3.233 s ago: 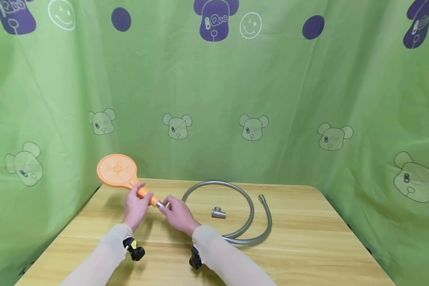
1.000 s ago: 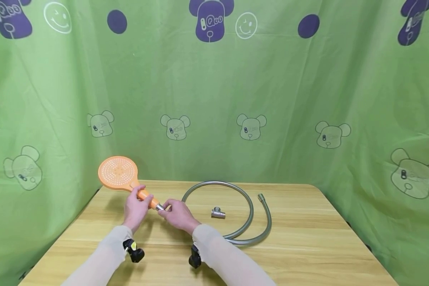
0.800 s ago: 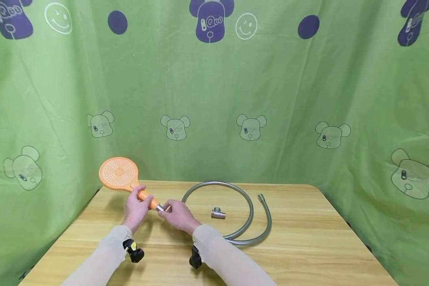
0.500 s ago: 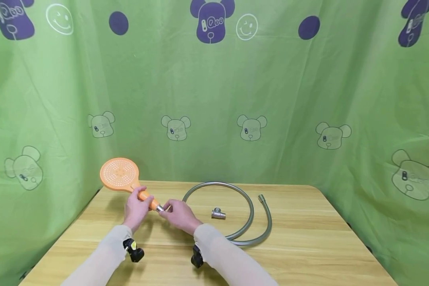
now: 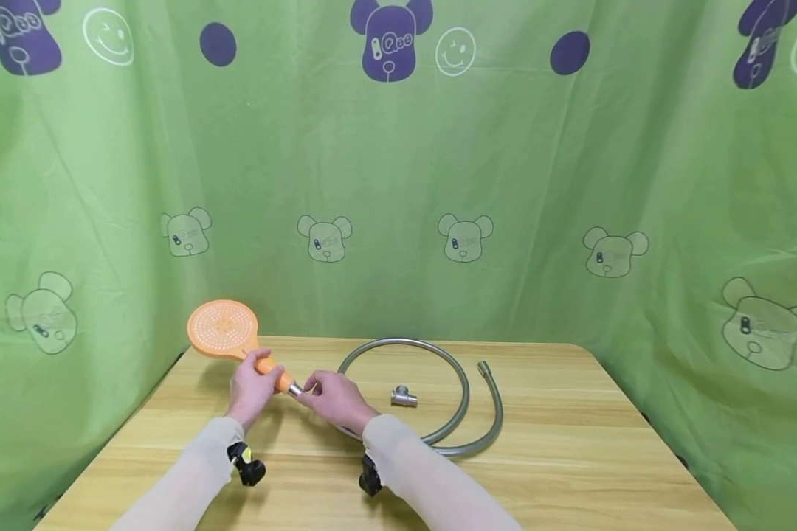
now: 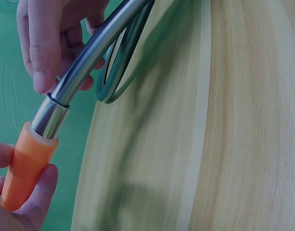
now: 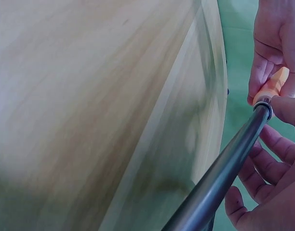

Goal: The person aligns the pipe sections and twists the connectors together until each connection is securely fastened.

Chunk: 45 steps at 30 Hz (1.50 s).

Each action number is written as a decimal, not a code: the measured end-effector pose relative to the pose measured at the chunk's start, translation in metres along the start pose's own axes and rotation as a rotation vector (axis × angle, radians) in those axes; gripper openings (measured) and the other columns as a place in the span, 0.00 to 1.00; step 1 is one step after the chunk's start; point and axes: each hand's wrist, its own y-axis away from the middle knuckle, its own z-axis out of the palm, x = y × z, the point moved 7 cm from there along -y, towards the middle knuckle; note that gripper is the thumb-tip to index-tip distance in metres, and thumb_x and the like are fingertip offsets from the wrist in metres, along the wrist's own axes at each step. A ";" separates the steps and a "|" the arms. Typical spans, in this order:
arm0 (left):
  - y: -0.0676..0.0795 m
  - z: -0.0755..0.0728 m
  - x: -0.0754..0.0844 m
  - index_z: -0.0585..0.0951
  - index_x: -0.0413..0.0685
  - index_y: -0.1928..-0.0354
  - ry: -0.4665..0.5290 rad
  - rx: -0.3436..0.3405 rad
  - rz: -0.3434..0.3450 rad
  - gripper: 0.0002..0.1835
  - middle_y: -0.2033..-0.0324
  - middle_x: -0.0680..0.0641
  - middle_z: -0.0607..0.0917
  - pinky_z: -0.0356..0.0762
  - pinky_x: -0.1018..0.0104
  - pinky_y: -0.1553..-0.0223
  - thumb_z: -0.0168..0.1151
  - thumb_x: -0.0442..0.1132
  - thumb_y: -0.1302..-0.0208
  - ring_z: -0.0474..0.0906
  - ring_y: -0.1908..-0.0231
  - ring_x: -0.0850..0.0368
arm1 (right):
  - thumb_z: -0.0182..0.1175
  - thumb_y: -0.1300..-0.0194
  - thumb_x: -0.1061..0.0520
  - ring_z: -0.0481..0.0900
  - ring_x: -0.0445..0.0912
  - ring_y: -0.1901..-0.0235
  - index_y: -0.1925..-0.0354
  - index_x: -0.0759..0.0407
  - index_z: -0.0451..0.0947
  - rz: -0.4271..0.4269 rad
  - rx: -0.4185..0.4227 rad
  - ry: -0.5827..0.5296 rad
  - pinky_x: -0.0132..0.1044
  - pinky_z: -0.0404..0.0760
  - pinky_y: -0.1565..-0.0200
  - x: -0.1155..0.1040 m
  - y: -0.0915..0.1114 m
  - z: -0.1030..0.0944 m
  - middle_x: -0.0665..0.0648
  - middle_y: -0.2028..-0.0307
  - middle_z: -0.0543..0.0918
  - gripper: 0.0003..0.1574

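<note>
An orange shower head [image 5: 222,328] is held above the table's left side, its perforated face showing in the head view. My left hand [image 5: 251,387] grips its handle, with fingers and thumb on opposite sides of the orange grip [image 6: 27,163] in the left wrist view. A metal shower hose [image 6: 85,62] meets the handle's end through a silver connector nut [image 6: 50,118]. My right hand [image 5: 339,402] pinches the hose right at this nut; in the right wrist view its thumb lies by the nut and the other fingers curl below the hose.
The rest of the hose [image 5: 465,383] loops over the wooden table [image 5: 571,442], its free end fitting [image 5: 483,367] pointing to the back. Inside the loop lies a small chrome T-shaped valve [image 5: 404,397]. Green printed curtains [image 5: 398,162] stand around the table.
The shower head has dipped slightly, its round face now a bit lower and to the right. Both hands keep their places at the handle and the hose end, with only small shifts.
</note>
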 end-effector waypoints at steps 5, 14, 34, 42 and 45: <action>0.000 0.000 -0.004 0.69 0.42 0.31 -0.027 -0.005 -0.015 0.30 0.42 0.28 0.77 0.85 0.69 0.65 0.64 0.38 0.33 0.86 0.63 0.51 | 0.66 0.36 0.41 0.74 0.39 0.74 0.60 0.48 0.83 -0.007 0.011 0.033 0.32 0.73 0.72 0.003 0.000 -0.004 0.44 0.72 0.80 0.15; -0.001 0.002 -0.009 0.69 0.41 0.32 -0.015 -0.025 -0.050 0.29 0.43 0.29 0.76 0.85 0.67 0.63 0.64 0.38 0.33 0.84 0.60 0.49 | 0.64 0.33 0.44 0.74 0.38 0.72 0.60 0.49 0.83 -0.011 0.023 0.051 0.32 0.73 0.69 0.012 0.003 -0.010 0.43 0.71 0.79 0.11; -0.005 0.004 -0.026 0.70 0.40 0.34 -0.114 -0.017 -0.053 0.31 0.39 0.32 0.76 0.75 0.49 0.43 0.66 0.44 0.36 0.75 0.44 0.40 | 0.62 0.32 0.45 0.74 0.38 0.71 0.60 0.48 0.83 0.017 0.014 0.053 0.33 0.74 0.67 0.026 0.008 -0.014 0.43 0.71 0.79 0.10; -0.006 0.009 -0.029 0.68 0.39 0.33 -0.103 -0.043 -0.075 0.31 0.40 0.31 0.76 0.76 0.50 0.46 0.65 0.42 0.34 0.75 0.45 0.40 | 0.62 0.31 0.45 0.75 0.38 0.69 0.58 0.48 0.82 0.026 0.019 0.018 0.33 0.76 0.65 0.031 0.010 -0.020 0.43 0.69 0.80 0.11; -0.006 0.010 -0.031 0.68 0.38 0.33 -0.092 -0.046 -0.076 0.31 0.43 0.31 0.77 0.79 0.59 0.54 0.66 0.41 0.34 0.79 0.52 0.44 | 0.62 0.31 0.45 0.75 0.37 0.68 0.58 0.48 0.82 0.022 0.024 0.024 0.34 0.77 0.63 0.032 0.009 -0.022 0.43 0.68 0.80 0.11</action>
